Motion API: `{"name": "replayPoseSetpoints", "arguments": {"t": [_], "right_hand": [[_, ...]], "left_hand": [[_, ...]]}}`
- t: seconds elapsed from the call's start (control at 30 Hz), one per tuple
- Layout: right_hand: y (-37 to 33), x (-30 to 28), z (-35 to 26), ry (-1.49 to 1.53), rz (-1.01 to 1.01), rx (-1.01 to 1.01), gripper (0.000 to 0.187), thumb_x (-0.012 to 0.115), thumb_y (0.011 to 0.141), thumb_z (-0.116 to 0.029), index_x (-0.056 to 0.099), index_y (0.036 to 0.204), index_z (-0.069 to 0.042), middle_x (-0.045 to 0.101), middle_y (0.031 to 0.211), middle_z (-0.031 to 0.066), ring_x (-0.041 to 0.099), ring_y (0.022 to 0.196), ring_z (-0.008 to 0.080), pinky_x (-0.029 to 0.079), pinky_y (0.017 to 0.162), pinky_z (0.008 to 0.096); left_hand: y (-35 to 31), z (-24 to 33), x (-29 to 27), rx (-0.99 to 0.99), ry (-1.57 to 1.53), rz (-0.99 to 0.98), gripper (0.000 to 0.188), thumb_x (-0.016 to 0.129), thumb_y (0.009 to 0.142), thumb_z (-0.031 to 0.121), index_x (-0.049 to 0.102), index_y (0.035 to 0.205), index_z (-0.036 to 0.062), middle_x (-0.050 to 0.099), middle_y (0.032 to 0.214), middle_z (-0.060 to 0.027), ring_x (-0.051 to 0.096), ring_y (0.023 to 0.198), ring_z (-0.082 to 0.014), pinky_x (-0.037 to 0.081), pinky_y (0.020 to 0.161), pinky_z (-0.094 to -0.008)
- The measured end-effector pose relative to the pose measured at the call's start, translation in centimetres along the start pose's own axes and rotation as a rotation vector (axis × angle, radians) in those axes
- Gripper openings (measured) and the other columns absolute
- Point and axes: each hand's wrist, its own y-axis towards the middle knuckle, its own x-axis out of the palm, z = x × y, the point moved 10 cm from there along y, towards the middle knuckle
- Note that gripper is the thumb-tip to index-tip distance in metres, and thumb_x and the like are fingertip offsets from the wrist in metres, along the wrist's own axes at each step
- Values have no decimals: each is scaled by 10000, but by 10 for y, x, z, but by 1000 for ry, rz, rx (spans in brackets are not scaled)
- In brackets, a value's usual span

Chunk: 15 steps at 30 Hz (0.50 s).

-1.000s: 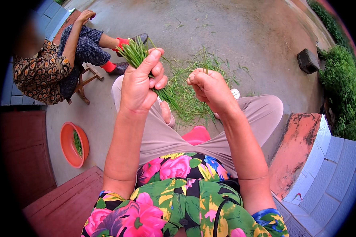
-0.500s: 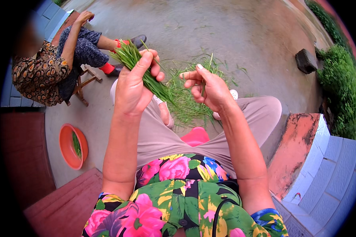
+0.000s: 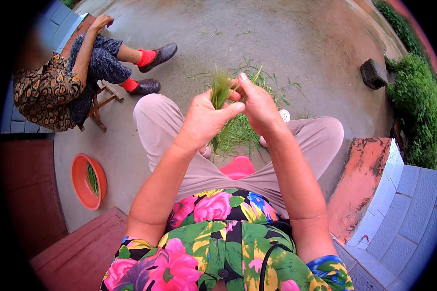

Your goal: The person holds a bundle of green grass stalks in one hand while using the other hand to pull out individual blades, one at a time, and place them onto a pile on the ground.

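Observation:
My left hand (image 3: 201,120) is closed round a bunch of chives (image 3: 220,91), slender and green, its upper end blurred by motion. Right beside it, my right hand (image 3: 261,110) has its thumb and fingers pinched together at the bunch's side. Whatever lies between those right fingertips is too small and blurred to make out. Below both hands, a loose heap of green blades and trimmings (image 3: 240,135) spreads over the ground between my feet.
An orange basin (image 3: 77,182) with some chives inside stands at the left. A seated person (image 3: 48,92) on a wooden stool (image 3: 98,109) is at the upper left. A dark block (image 3: 374,74) and green bushes (image 3: 417,102) are at the right, beyond a low wall (image 3: 359,186).
My left hand has swung right with the chives, now held more upright. The two hands were apart and now meet. The right hand has moved slightly up and left.

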Motion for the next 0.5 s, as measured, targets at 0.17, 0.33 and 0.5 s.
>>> {"name": "replayPoseSetpoints", "arguments": {"t": [0.17,0.33,0.5], "right_hand": [[-10,8,-13,-113,61,-9,519,309,876,-397,501,1037,58,559,953,109,532,835,164,407,751,264],[-2,-2,-1,-126,45,17,666,332,821,-542,490,1060,60,535,1008,148,517,896,195,400,756,296],[-11,-30,-20,-69,126,-72,554,407,815,-491,523,1003,17,553,982,118,546,807,179,420,709,295]], "left_hand": [[2,2,-6,128,189,67,119,596,748,100,565,821,11,551,745,30,467,663,-24,392,598,-171],[-2,7,-12,-21,74,94,91,570,759,113,578,772,23,511,614,49,425,519,-20,351,465,-180],[-6,-12,-18,-246,-262,18,123,545,779,118,547,796,-4,351,485,53,291,362,-35,244,348,-179]]}}
